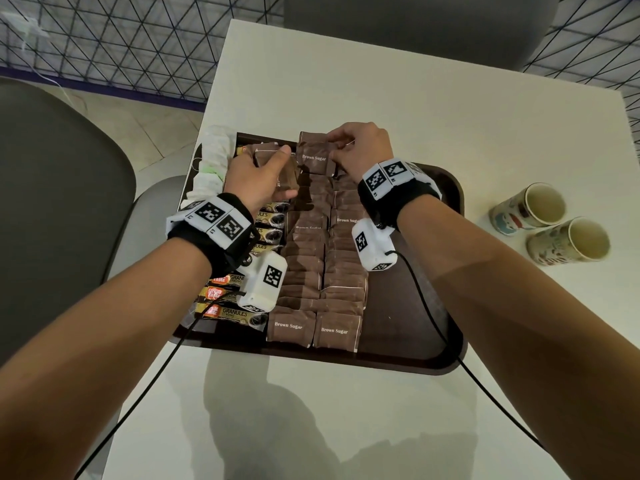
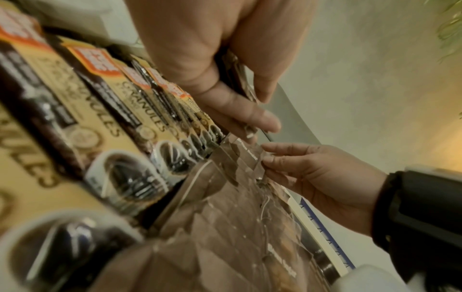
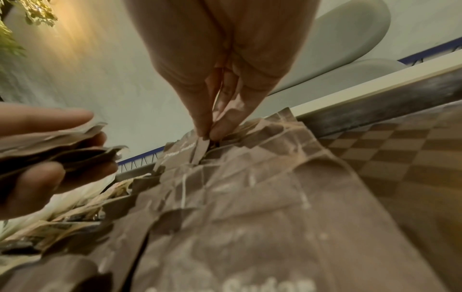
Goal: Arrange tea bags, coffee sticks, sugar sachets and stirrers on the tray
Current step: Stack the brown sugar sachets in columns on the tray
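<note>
On the tray (image 1: 446, 188) on the bench (image 1: 346, 81), the right hand (image 1: 360, 147) pinches a sugar sachet (image 1: 313, 155) at the far end of the sachet rows, while the left hand (image 1: 258, 178) grips a sachet stack (image 3: 50, 146) above the coffee sticks (image 1: 235, 313).

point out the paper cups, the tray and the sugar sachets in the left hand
paper cups (image 1: 545, 205): head view, inside of the farther cup
tray (image 1: 446, 188): head view, bare far right rim
sugar sachets (image 3: 57, 153): right wrist view, stack's edges
</note>
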The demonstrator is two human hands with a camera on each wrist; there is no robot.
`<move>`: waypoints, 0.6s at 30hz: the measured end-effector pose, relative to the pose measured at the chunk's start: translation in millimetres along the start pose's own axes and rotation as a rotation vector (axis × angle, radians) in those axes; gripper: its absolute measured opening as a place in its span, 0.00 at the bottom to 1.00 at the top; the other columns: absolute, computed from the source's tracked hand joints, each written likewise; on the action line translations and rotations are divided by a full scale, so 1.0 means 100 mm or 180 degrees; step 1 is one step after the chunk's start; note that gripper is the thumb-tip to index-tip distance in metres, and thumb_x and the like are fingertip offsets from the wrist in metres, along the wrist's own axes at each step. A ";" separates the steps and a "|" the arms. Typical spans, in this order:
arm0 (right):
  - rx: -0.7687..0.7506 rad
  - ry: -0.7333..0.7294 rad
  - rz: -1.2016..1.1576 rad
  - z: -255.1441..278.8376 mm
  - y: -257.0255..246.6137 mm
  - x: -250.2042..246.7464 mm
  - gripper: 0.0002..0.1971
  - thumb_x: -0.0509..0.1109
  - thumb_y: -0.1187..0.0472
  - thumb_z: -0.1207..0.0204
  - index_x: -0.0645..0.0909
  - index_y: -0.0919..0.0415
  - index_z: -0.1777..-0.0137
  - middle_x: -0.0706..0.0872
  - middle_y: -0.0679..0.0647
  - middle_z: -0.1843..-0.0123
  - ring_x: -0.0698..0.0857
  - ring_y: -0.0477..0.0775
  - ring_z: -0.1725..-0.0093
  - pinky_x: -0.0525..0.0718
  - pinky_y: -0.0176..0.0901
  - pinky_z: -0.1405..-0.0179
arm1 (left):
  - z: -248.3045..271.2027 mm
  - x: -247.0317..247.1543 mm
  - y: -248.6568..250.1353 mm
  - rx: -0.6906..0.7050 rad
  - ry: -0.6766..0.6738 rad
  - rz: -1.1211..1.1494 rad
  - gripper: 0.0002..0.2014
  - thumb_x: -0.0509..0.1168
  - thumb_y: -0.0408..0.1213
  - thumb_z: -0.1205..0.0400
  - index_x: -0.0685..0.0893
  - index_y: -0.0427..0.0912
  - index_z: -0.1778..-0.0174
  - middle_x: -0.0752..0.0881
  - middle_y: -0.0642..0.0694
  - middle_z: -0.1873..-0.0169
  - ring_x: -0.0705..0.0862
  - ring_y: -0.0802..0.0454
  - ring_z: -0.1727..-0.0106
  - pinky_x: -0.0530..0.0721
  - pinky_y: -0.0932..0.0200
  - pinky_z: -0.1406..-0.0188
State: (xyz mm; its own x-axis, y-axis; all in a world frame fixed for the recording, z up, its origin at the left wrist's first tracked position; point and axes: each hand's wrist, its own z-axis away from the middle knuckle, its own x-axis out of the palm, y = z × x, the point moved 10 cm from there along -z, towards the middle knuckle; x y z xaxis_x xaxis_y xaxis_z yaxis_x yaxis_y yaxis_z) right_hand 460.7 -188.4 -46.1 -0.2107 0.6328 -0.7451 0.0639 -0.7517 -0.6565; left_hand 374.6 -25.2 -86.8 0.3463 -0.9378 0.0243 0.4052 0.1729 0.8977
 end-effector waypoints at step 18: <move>-0.0351 0.0104 -0.0026 0.16 -0.18 0.01 0.08 0.75 0.59 0.27 0.88 0.57 0.49 0.80 0.54 0.45 0.77 0.45 0.53 0.79 0.35 0.48 | 0.18 0.15 -0.02 -0.0269 -0.0074 0.0209 0.19 0.54 0.49 0.12 0.78 0.38 0.38 0.86 0.45 0.58 0.88 0.56 0.69 0.86 0.61 0.77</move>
State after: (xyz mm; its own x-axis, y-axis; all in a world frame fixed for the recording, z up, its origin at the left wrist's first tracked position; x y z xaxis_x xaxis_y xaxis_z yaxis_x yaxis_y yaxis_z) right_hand 443.9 -177.1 -33.2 -0.1800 0.6459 -0.7419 0.1697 -0.7225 -0.6702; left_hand 363.9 -44.7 -80.2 0.3552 -0.9302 0.0929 0.4525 0.2580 0.8536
